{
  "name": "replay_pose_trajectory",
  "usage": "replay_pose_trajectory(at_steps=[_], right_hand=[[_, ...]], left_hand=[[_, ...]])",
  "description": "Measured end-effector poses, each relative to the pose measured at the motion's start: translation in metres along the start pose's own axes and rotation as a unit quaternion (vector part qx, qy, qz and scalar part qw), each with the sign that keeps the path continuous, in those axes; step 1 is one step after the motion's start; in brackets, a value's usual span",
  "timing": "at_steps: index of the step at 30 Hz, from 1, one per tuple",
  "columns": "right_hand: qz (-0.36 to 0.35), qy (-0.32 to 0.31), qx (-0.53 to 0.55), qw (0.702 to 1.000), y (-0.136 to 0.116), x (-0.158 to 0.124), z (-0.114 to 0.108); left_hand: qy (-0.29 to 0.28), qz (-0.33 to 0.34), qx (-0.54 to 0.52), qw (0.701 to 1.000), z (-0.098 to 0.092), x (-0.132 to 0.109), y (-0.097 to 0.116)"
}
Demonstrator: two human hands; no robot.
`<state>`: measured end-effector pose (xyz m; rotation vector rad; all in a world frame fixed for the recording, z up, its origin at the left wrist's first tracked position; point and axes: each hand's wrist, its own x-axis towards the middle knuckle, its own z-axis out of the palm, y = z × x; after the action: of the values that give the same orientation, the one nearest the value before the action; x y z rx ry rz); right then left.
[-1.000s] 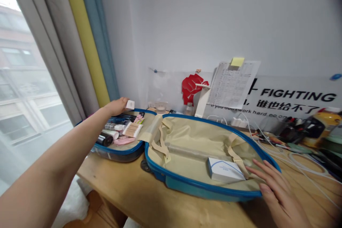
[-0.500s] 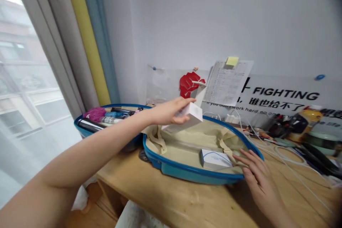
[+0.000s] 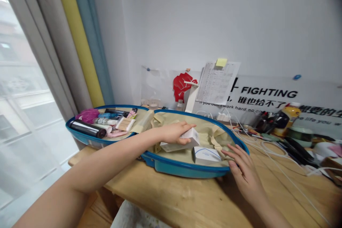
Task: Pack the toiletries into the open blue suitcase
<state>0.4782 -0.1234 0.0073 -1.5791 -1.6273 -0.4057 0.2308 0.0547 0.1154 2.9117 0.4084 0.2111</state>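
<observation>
A blue suitcase (image 3: 184, 169) lies opened flat on a wooden desk (image 3: 171, 199), its halves lined in beige. My left hand (image 3: 175, 132) grips a long white box (image 3: 179, 143), low inside the right half. Just to its right lies a second white box with blue lines (image 3: 205, 154). My right hand (image 3: 244, 172) rests flat with fingers spread on the suitcase's near right rim, beside that second box. The left half (image 3: 80, 136) holds several toiletries: a black tube (image 3: 84, 128), a pink puff (image 3: 87, 115), cotton swabs (image 3: 124, 124).
White cables (image 3: 269, 149), a yellow bottle (image 3: 287, 113), pens and containers crowd the desk's right side. Against the wall stand a poster reading FIGHTING (image 3: 269, 92), a red fist cut-out (image 3: 182, 86) and a pinned sheet (image 3: 216, 82). Curtains (image 3: 77, 39) and a window are at the left.
My left hand took a white box from the left half, carried it right and lowered it into the right half beside the other box. The right hand stayed on the rim.
</observation>
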Motion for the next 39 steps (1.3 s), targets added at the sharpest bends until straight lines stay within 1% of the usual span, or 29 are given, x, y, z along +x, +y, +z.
replay_pose_trajectory(at_steps=[7,13,22,28,34,39], right_hand=[[-0.005,-0.008,0.001,1.0,-0.003,0.001,-0.003],[-0.004,-0.01,0.001,1.0,-0.002,0.001,-0.002],[0.002,-0.009,0.002,1.0,-0.002,0.0,-0.002],[0.018,-0.017,0.008,1.0,-0.002,0.001,-0.002],[0.009,-0.012,0.006,1.0,-0.002,0.0,-0.002],[0.008,-0.013,0.0,1.0,-0.003,0.001,-0.002]], left_hand=[[-0.047,-0.003,0.042,0.998,0.006,0.007,0.009],[-0.071,-0.008,0.064,0.995,0.015,0.008,0.006],[-0.111,-0.034,0.094,0.989,0.021,0.013,0.004],[-0.108,-0.038,0.118,0.986,0.03,0.019,0.001],[-0.142,-0.029,0.115,0.983,0.037,0.025,0.001],[-0.154,-0.02,0.091,0.984,0.045,0.028,0.002]])
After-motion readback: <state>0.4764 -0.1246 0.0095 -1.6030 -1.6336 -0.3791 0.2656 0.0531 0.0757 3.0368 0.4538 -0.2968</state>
